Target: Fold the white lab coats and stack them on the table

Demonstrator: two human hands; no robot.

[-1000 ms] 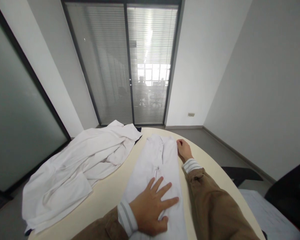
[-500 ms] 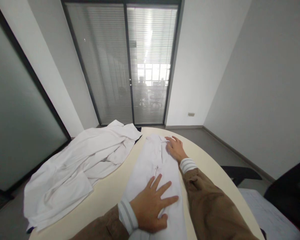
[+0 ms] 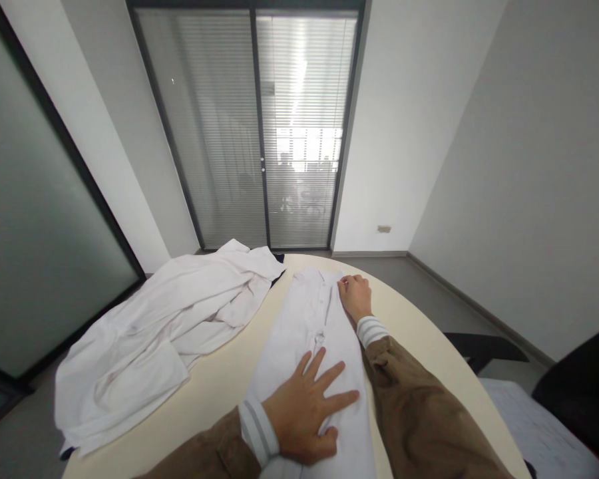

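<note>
A white shirt (image 3: pixel 284 359), folded into a long narrow strip, lies on the table in front of me, its collar end far from me and its button placket facing up. My left hand (image 3: pixel 307 412) rests flat on the near part of the shirt with its fingers spread. At the far right corner, my right hand (image 3: pixel 355 296) has its fingers curled together on the shirt's edge. The fingertips there are partly hidden, but they appear to pinch the fabric.
A second heap of white cloth (image 3: pixel 144 332) with dark patches at its ends covers the left side of the round cream table (image 3: pixel 404 332). To the right stands a black chair (image 3: pixel 579 379) with a light seat. Glass doors with blinds (image 3: pixel 299 219) are beyond the table.
My right hand has moved slightly right to the shirt's edge, and its outstretched fingers have curled in. The left hand stays spread on the shirt. The view has shifted a little.
</note>
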